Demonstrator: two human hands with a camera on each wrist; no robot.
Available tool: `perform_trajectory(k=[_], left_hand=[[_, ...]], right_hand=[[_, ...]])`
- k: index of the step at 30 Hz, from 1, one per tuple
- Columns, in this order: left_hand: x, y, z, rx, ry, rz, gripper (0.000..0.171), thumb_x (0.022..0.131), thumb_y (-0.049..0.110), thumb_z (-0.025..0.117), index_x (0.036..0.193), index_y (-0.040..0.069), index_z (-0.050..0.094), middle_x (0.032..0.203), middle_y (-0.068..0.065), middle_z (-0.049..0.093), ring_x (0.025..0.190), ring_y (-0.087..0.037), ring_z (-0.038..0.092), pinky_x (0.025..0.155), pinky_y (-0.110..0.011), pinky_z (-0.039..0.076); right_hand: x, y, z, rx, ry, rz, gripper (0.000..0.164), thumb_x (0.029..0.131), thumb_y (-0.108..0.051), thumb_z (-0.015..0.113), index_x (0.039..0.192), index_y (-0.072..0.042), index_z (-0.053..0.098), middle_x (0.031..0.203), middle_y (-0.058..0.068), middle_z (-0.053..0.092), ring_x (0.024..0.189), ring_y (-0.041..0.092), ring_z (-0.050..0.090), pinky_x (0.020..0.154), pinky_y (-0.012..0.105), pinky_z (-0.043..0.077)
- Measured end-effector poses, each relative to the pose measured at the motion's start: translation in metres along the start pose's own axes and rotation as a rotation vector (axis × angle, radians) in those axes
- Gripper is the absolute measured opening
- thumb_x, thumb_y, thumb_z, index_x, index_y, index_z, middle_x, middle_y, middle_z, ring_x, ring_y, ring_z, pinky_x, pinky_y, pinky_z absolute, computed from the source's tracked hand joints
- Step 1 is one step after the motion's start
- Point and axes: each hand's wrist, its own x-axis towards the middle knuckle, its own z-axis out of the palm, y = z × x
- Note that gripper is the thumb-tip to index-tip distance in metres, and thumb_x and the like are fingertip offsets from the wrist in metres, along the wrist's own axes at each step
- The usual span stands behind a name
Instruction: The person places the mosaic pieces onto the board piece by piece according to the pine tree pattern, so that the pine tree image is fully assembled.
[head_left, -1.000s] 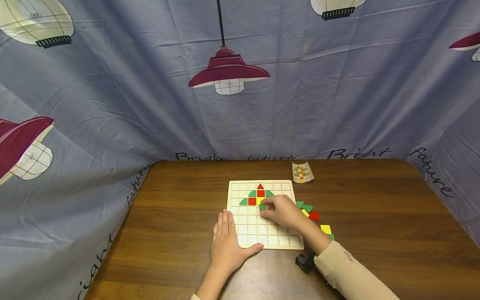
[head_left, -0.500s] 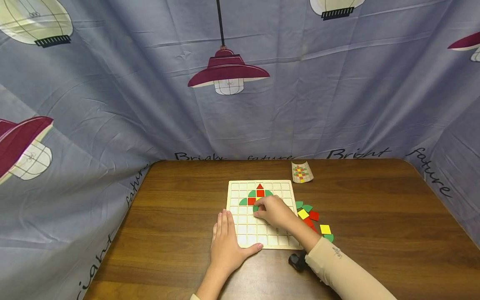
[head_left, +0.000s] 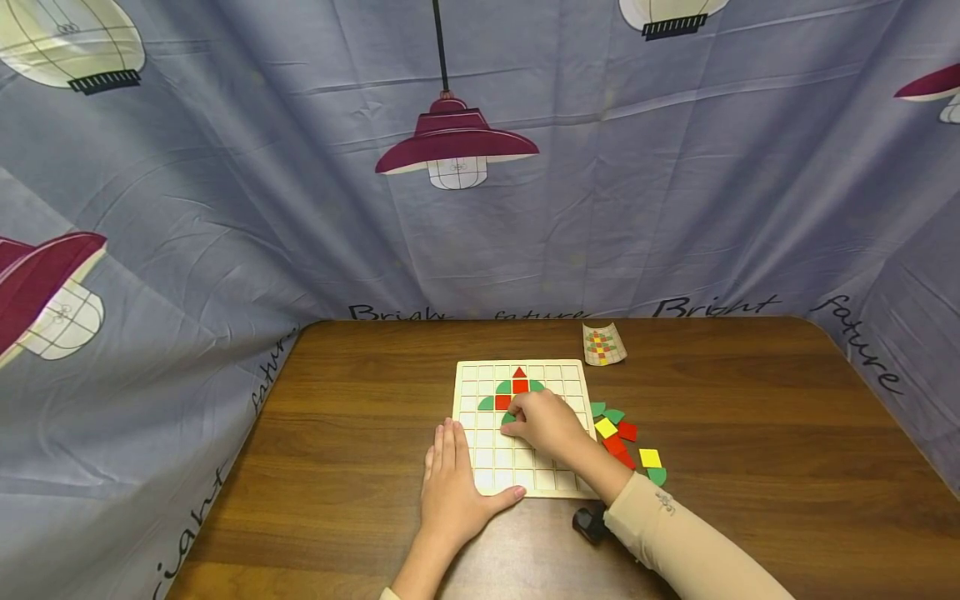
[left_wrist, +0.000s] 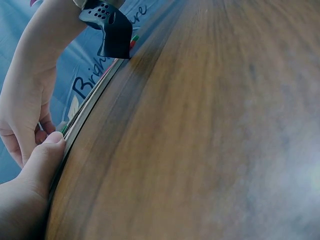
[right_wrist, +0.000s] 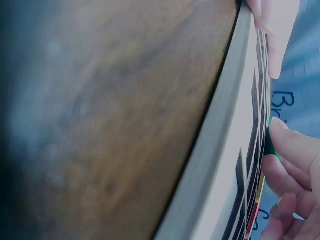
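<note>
A pale square grid board (head_left: 495, 481) lies on the wooden table. Near its top sit a red triangle (head_left: 520, 373), red squares (head_left: 521, 387) and green quarter-circle pieces (head_left: 487, 403). My right hand (head_left: 547, 423) pinches a green quarter-circle piece (head_left: 509, 418) between thumb and fingertips, over a cell below the left red square (head_left: 502, 402). The right wrist view shows this green piece (right_wrist: 270, 142) tilted up at the board's surface. My left hand (head_left: 453, 493) rests at the board's near left corner, fingers straight along the left edge, thumb on the near edge.
Right of the board lie loose pieces: green ones (head_left: 613, 416), a yellow square (head_left: 606, 428), red ones (head_left: 615, 446), another yellow square (head_left: 650, 458). A small pattern card (head_left: 604, 345) stands behind them. A black wrist device (head_left: 589, 525) hangs under the right sleeve. A printed curtain (head_left: 480, 250) backs the table.
My right hand has moved left across the board with the green piece, by about one cell. More red and yellow loose pieces show behind its wrist. The left hand stays in place.
</note>
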Motion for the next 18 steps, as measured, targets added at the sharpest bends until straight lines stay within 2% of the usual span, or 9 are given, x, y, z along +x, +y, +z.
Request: perform_trajectory(k=[7,14,18], left_hand=[[0.0002,-0.0008,0.0013,0.013,0.003,0.002,0.136,0.064,0.09,0.06,0.155,-0.005,0.022,0.162,-0.024,0.022,0.152,-0.037,0.021,0.122,-0.051,0.024],[0.0002,-0.0006,0.0014,0.003,-0.01,-0.007,0.136,0.064,0.09,0.06,0.155,-0.004,0.022,0.163,-0.023,0.021,0.153,-0.036,0.019,0.123,-0.051,0.023],[0.0004,-0.0009,0.002,-0.003,-0.01,-0.011,0.136,0.064,0.089,0.06,0.155,-0.004,0.022,0.163,-0.023,0.021,0.153,-0.036,0.02,0.123,-0.051,0.023]], right_hand=[[-0.0003,-0.0006,0.0003,-0.073,0.037,-0.006,0.026,0.076,-0.035,0.085,0.071,-0.018,0.065,0.058,-0.011,0.053,0.055,0.008,0.045,0.051,0.025,0.037],[0.0002,0.0005,-0.0019,-0.056,0.016,-0.024,0.027,0.077,-0.036,0.084,0.092,-0.015,0.077,0.062,-0.012,0.055,0.058,0.007,0.048,0.054,0.025,0.04],[-0.0004,0.0009,-0.0033,-0.055,-0.003,-0.063,0.021,0.081,-0.031,0.082,0.096,-0.017,0.079,0.065,-0.014,0.058,0.06,0.005,0.048,0.056,0.026,0.042]])
